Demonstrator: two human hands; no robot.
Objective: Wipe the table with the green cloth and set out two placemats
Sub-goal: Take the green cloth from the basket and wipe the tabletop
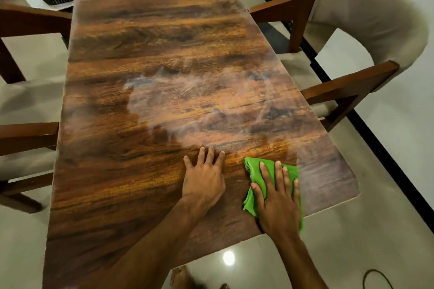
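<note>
The right hand (pixel 278 197) lies flat, fingers straight, pressing the crumpled green cloth (pixel 252 169) onto the table (pixel 152 30) near its near right corner, and the left hand (pixel 203 178) rests open on bare wood just beside it. So close to the edge, the soft cloth could slide off on an outward stroke. A light pass might only spread the hazy smear (pixel 187 101) over the glossy, dark-grained top.

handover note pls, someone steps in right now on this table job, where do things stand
Left hand: flat on the table, fingers spread, holding nothing.
Right hand: fingers straight, pressing the green cloth flat near the table's right edge.
Done: wiping under way; hazy streaks show mid-table.
Left: finish wiping, then set out two placemats; none in view.
</note>
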